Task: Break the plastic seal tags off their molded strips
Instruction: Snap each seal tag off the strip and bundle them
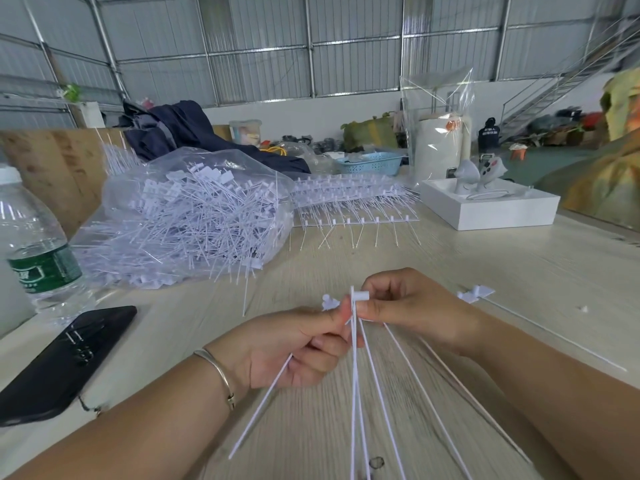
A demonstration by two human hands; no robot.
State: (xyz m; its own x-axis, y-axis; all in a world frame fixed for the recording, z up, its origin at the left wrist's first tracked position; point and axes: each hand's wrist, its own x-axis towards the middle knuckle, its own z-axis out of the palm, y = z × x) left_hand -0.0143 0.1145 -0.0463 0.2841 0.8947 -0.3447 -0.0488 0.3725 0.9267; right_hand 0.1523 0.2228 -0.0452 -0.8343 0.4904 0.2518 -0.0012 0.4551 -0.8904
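A pale wooden table (485, 271) stands in a metal-walled shed, with a water bottle (36, 244) and a dark phone (65, 362) at its left edge. Near its front edge both hands meet over the wood: the left hand (294, 344) pinches one seal tag (329, 302), while the right hand (412, 306) pinches the molded strip (355, 358), its thin tails fanning toward the near side. Farther left lies a clear bag (187, 216) of loose tags, with stacked strips (349, 199) just right of it.

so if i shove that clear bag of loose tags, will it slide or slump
Probably slump: the clear bag is thin film, sagging over its heap. Likely light, since it holds only thin plastic tags. Some could spill, as tails already poke out of its open edge toward the table.
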